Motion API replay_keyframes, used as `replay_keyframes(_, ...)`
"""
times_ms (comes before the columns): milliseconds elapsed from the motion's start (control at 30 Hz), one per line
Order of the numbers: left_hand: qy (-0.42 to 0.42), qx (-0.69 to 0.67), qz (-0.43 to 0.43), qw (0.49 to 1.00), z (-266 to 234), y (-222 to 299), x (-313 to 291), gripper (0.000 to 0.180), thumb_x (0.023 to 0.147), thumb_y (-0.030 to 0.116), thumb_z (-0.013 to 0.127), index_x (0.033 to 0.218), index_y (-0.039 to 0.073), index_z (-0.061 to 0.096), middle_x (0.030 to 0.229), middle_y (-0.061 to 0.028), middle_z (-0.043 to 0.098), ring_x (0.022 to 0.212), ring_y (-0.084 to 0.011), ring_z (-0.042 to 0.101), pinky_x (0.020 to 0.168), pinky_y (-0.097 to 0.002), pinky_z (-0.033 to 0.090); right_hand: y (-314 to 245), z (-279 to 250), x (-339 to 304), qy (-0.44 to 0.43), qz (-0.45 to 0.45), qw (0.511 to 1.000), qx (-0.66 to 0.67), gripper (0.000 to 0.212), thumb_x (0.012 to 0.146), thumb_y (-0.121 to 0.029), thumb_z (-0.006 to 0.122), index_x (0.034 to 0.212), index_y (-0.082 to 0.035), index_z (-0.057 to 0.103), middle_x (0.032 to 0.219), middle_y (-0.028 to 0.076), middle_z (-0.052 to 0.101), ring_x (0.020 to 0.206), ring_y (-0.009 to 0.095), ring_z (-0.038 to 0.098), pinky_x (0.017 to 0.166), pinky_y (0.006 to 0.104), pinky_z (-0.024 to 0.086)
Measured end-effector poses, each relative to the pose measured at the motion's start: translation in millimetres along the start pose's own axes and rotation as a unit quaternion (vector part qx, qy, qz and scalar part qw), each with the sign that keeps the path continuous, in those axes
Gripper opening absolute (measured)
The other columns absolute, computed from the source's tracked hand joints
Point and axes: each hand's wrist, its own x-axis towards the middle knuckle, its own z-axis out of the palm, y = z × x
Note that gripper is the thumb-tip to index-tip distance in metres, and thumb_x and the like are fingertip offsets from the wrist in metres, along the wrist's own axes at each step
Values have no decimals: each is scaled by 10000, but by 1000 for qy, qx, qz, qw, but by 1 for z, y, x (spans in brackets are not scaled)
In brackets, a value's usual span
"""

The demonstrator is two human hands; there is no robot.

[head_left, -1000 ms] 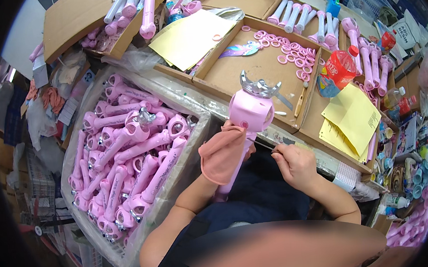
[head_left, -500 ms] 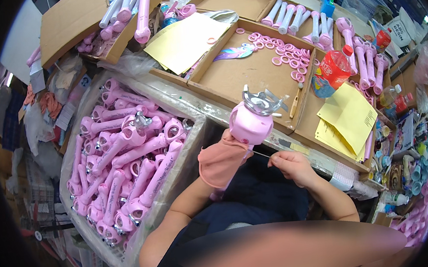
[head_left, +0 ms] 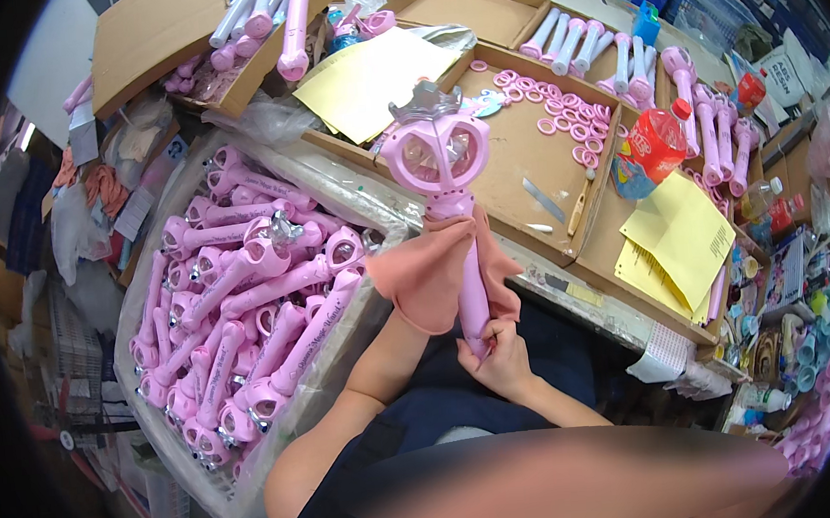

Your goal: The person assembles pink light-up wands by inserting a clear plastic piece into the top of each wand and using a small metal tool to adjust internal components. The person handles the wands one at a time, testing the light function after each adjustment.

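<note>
Pink crown-topped wand (head_left: 450, 202) is between the hands, head beyond them. Right hand (head_left: 502, 359) curls closed round its handle end, likely steadying it. Left hand's under the salmon cloth (head_left: 415, 264); can't tell its grip. Plastic-lined crate (head_left: 341, 365) beside left forearm (head_left: 379, 367), presumably for reach.

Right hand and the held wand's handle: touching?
Touching. The head view shows the right hand gripping the pink handle near its lower end, no gap between them.
</note>
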Motion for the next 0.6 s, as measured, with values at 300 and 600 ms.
replay_keyframes(300, -124, -152, -201, 960, -7, 10, -9, 411, 948, 324, 589, 1121, -27, 464, 875, -202, 644, 681, -308, 696, 594, -413, 624, -3, -5, -1, -24, 1, 999, 40, 580, 765, -152, 850, 1031, -66, 343, 1167, 254, 543, 742, 317, 650, 566, 337, 512)
replay_keyframes(600, -184, -246, -101, 946, -3, -16, 13, 477, 985, 405, 509, 1173, -33, 478, 986, -223, 611, 799, -310, 686, 759, -400, 578, 2, -8, -9, -21, -18, 996, 88, 593, 757, -164, 842, 1062, -56, 344, 1193, 255, 587, 643, 326, 665, 540, 369, 548)
